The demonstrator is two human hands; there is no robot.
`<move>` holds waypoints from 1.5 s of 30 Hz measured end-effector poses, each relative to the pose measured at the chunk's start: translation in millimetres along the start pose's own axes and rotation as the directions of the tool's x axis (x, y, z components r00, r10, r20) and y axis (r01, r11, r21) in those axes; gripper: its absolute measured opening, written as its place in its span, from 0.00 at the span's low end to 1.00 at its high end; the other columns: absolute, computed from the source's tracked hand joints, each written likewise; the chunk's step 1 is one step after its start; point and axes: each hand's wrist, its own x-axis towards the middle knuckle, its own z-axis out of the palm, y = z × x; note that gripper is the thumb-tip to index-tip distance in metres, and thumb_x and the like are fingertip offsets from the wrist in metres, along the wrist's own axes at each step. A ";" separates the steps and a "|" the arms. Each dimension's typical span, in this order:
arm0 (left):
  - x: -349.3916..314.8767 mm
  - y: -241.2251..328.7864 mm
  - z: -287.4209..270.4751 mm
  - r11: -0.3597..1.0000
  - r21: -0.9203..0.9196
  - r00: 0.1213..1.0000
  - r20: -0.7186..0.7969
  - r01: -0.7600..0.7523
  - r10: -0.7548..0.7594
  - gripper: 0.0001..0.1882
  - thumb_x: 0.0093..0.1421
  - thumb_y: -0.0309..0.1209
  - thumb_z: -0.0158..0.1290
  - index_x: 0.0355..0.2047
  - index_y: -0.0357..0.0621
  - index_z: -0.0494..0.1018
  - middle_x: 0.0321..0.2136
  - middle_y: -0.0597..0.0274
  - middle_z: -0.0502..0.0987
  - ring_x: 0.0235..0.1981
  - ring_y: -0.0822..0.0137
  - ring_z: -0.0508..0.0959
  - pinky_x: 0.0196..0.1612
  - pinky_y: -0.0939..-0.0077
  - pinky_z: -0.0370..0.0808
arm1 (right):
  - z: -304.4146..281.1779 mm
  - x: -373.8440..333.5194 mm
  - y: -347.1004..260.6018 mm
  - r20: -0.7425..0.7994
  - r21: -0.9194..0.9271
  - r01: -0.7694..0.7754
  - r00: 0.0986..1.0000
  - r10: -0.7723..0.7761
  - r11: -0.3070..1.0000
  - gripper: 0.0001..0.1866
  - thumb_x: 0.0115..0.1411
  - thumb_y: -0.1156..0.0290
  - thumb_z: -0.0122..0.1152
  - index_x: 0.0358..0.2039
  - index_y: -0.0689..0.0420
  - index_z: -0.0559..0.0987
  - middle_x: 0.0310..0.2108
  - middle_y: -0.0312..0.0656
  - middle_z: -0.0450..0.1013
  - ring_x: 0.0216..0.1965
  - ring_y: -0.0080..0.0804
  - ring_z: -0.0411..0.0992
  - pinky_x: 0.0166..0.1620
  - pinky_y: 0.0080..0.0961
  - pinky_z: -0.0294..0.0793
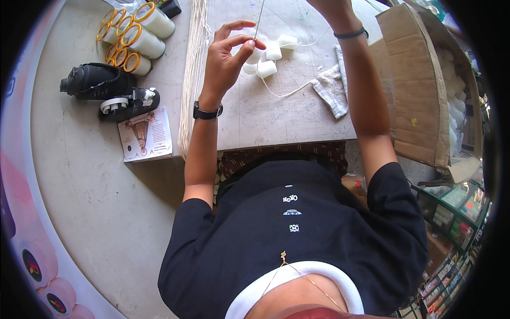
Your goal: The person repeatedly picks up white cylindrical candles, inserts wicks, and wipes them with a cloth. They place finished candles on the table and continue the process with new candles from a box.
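Observation:
My left hand point(231, 56) is raised over the table, thumb and index finger pinching a thin, straight greyish strand point(260, 20). It runs up past the top edge; I cannot tell if it is cord or a needle. My right hand point(330, 7) is at the top edge, its fingers out of sight. Just beyond my left fingertips lie several short white wax-like cylinders point(273, 51), some partly behind that hand. A white cord point(289, 94) loops from them toward a grey cloth point(331, 90) beneath my right forearm.
Long white cords point(194, 64) lie in a bundle left of my left arm. Farther left are white tubes with orange rims point(151, 42), a black bottle point(98, 81), a black tape dispenser point(130, 103) and a printed card point(144, 135). A cardboard box point(417, 85) of white pieces stands right.

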 end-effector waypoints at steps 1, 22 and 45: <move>0.4 1.4 0.5 1.000 0.013 1.000 0.004 -0.001 0.001 0.13 0.63 0.39 0.54 0.33 0.45 0.84 0.54 0.56 0.72 0.59 0.60 0.67 0.59 0.63 0.68 | 0.6 0.0 0.8 -0.011 -0.007 0.006 1.000 -0.006 1.000 0.06 0.54 0.68 0.67 0.27 0.56 0.82 0.26 0.45 0.77 0.29 0.42 0.77 0.31 0.33 0.74; 3.8 15.5 4.3 0.992 -0.086 0.995 -0.035 0.091 -0.095 0.28 0.65 0.45 0.36 0.33 0.44 0.85 0.52 0.52 0.75 0.54 0.53 0.72 0.58 0.56 0.67 | -10.5 2.9 -20.2 0.045 0.321 0.035 0.998 -0.052 0.946 0.06 0.54 0.71 0.67 0.27 0.59 0.80 0.24 0.42 0.73 0.28 0.40 0.74 0.33 0.32 0.72; -11.5 182.2 -198.5 0.582 -0.693 0.891 -0.435 -0.426 0.134 0.10 0.68 0.26 0.42 0.27 0.44 0.62 0.21 0.70 0.52 0.23 0.72 0.55 0.33 0.75 0.57 | 15.6 -135.2 -7.6 0.466 0.566 -0.160 0.872 -0.153 0.808 0.08 0.54 0.65 0.68 0.26 0.54 0.79 0.27 0.33 0.75 0.29 0.33 0.72 0.41 0.29 0.69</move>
